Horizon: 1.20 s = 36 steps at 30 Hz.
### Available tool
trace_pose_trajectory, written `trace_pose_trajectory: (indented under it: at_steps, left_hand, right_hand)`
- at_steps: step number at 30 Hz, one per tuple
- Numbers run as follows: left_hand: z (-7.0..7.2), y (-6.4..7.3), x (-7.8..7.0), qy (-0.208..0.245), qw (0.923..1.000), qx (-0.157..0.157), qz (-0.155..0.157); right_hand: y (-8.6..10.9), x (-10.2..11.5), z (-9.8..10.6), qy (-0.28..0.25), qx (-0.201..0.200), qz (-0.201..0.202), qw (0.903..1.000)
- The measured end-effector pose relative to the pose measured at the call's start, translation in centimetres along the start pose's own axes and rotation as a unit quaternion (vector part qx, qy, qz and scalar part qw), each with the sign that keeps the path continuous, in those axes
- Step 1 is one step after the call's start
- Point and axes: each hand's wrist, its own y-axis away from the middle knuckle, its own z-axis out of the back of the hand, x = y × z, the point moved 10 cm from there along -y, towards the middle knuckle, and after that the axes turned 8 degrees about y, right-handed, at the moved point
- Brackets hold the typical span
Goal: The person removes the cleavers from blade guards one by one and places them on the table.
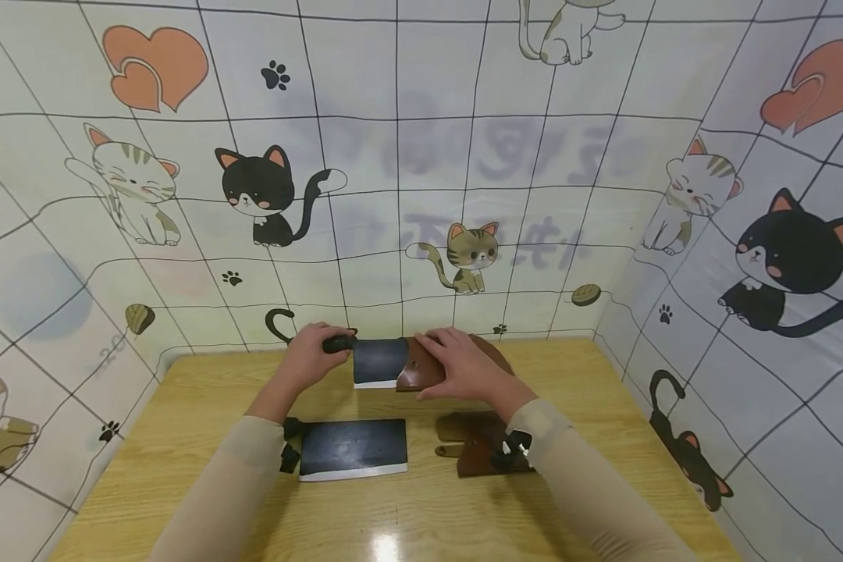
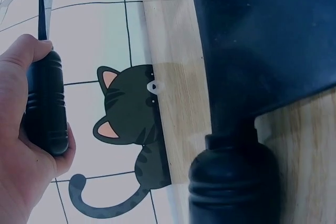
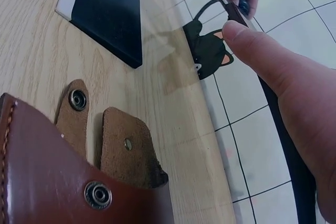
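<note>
Near the back of the table, my left hand (image 1: 312,351) grips the black handle (image 2: 47,103) of a cleaver whose dark blade (image 1: 379,361) has a pale cutting edge facing me. The blade's far part is hidden by a brown leather knife sheath (image 1: 410,375). My right hand (image 1: 467,363) holds that sheath, its thumb on the near side; in the right wrist view the thumb (image 3: 244,35) lies along its dark edge. A second cleaver (image 1: 353,449) lies on the table below my left hand. Under my right wrist lies another brown sheath (image 1: 474,457), its snap straps (image 3: 126,145) unfastened.
The wooden table (image 1: 204,437) meets a white gridded wall covering (image 1: 365,156) with printed cats along the back and both sides. The second cleaver's handle (image 2: 233,182) points left, under my left forearm.
</note>
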Motion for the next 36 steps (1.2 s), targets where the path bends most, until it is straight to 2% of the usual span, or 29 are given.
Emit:
trace_pose_trajectory:
  at_steps: [10,19,36]
  left_hand:
    - [0.3,0.4,-0.2,0.015,0.9999,0.005,0.001]
    - [0.3,0.6,1.5,0.009,0.9999,0.007,0.007]
    - [0.8,1.2,1.7,0.018,0.9997,0.009,0.015]
  right_hand:
    - [0.4,0.1,-0.1,-0.014,-0.002,0.009,0.9999]
    - [0.8,-0.4,0.0,-0.031,-0.008,0.005,0.9995]
    - [1.1,-0.4,0.1,-0.024,-0.017,0.019,0.9994]
